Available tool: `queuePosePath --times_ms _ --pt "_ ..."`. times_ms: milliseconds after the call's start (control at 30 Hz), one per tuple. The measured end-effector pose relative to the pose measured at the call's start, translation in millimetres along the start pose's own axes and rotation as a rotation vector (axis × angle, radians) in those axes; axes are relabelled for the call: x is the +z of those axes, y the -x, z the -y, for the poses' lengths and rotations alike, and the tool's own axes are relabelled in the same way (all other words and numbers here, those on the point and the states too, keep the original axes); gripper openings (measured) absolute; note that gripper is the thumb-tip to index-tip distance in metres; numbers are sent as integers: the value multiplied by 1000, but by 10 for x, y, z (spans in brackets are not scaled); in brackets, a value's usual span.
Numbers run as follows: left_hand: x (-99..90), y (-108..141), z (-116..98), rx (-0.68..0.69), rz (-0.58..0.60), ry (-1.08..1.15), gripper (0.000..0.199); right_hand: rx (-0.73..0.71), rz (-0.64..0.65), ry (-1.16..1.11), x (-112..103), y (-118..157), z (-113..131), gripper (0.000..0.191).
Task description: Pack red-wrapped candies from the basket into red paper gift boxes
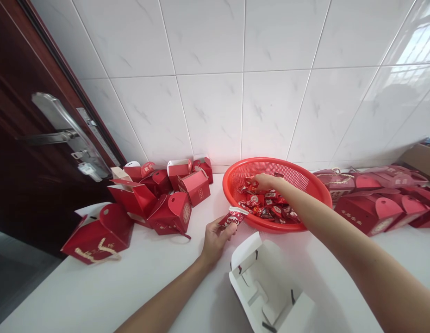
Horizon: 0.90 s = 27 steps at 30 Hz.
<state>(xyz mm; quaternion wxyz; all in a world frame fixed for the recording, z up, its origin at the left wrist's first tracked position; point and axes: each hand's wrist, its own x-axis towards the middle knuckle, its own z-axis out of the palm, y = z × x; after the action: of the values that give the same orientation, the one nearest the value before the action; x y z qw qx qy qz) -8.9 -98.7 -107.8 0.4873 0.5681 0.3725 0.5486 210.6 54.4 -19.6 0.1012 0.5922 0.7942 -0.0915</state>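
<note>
My left hand pinches a small red packet of candy with white print, just outside the near left rim of a red plastic basket. Inside the basket lies a heap of red wrapped candies. My right hand reaches down among them at the left side of the heap, its fingers curled and their tips partly hidden by wrappers. In front of the basket an open box with a white inside stands on the white table; the part I see of its inside holds no candy.
Several red gift boxes, some with open tops, crowd the table's left side. More red boxes stand in rows on the right, near a cardboard box. White wall tiles rise behind; a dark door with keys borders the left.
</note>
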Motion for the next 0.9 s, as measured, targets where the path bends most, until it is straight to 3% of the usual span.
queuePosePath --times_ms 367,500,900 --pt "-6 -1 -30 -17 21 -11 42 51 -129 22 -75 100 30 24" --pt "-4 1 -35 -18 24 -10 43 54 -153 -5 -74 92 17 28" --pt "-8 -13 -18 -29 39 4 45 44 31 -31 -10 14 61 25"
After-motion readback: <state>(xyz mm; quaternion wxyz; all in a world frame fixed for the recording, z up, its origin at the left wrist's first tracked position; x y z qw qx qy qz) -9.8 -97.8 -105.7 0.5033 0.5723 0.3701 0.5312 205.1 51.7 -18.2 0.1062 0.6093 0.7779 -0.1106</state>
